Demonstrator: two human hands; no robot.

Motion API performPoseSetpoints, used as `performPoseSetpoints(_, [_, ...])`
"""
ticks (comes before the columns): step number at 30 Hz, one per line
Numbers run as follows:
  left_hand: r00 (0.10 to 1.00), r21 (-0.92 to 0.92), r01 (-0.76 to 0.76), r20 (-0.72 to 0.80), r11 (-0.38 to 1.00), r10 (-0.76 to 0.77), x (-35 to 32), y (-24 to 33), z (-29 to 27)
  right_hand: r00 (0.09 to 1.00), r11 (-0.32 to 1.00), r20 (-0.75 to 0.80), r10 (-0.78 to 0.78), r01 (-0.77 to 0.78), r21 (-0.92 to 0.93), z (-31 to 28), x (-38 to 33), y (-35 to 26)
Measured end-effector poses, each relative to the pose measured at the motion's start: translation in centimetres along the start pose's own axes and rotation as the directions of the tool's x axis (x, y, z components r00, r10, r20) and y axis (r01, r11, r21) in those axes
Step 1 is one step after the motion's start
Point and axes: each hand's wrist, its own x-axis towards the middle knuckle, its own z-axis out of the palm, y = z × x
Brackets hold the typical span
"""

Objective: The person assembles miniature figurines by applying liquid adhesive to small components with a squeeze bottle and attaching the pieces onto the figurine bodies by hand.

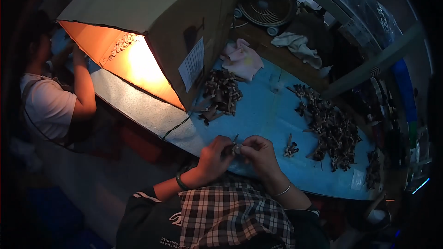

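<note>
Near the table's front edge, my left hand and my right hand are close together with fingers pinched. Between their fingertips is a small greyish piece, with a thin part sticking up beside it; its kind is too small to make out. To the right of my right hand lies a single small brown and pale piece with several prongs. A large spread heap of similar dark brown pieces covers the right of the table. Another heap sits beyond my hands, beside the cardboard box.
A big cardboard box, lit orange inside, stands at the left on the blue-covered table. Behind are a pink cloth, a fan and a slanting grey bar. Another person works at far left.
</note>
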Motion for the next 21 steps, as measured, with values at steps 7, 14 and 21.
performPoseSetpoints(7, [0.997, 0.015, -0.014, 0.077, 1.000, 0.013, 0.9, 0.2, 1.6, 0.997, 0.982, 0.054, 0.056, -0.065, 0.176, -2.7, 0.5, 0.3])
performPoseSetpoints(14, [0.996, 0.069, -0.024, 0.087, 0.997, 0.018, 1.0, 0.3, 3.5, 0.989, 0.987, 0.083, 0.124, -0.131, 0.094, -4.8, 1.4, -0.3])
performPoseSetpoints(21, [0.972, 0.226, -0.128, 0.223, 0.966, 0.077, 1.5, 1.2, 2.7, 0.972, 0.897, 0.173, 0.161, -0.071, -0.436, -6.3, 3.4, -3.0])
